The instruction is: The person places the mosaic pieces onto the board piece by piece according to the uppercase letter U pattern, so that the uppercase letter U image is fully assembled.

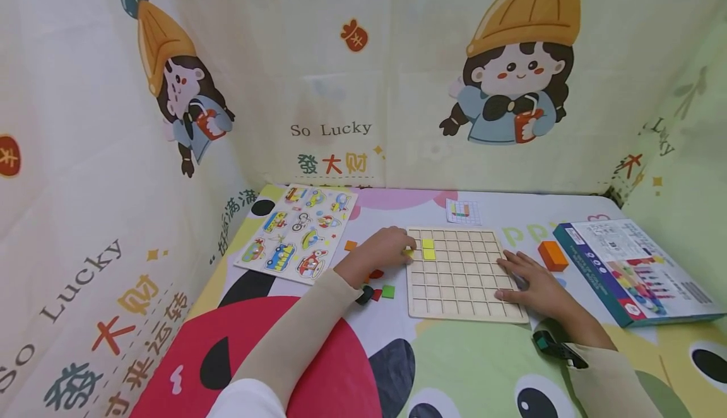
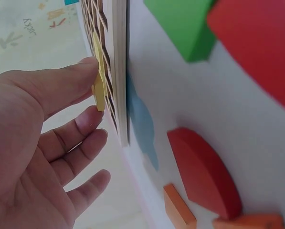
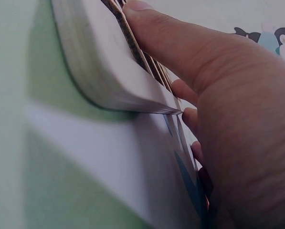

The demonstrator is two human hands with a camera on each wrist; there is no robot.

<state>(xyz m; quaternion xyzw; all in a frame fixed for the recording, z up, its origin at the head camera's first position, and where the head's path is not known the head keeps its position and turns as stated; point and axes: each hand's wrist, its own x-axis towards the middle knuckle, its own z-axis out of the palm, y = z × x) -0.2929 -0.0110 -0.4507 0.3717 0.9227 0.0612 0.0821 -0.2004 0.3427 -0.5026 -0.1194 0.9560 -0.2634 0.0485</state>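
Note:
A wooden grid board (image 1: 454, 285) lies flat on the table. Two bright yellow tiles (image 1: 428, 249) sit in its upper left cells. At the board's left edge, my left hand (image 1: 382, 250) pinches another yellow tile (image 2: 99, 95) between thumb and index finger, its other fingers spread apart. That tile overlaps the grid in the left wrist view. My right hand (image 1: 534, 285) rests at the board's right edge, thumb (image 3: 156, 36) on the grid top and the other fingers along the side, partly hidden in the right wrist view.
Red, green (image 1: 389, 292) and orange pieces lie left of the board. Beyond them is a vehicle picture board (image 1: 301, 232). A small pattern card (image 1: 462, 211) sits behind the grid. To the right are an orange block (image 1: 553, 256) and a printed box (image 1: 642, 273).

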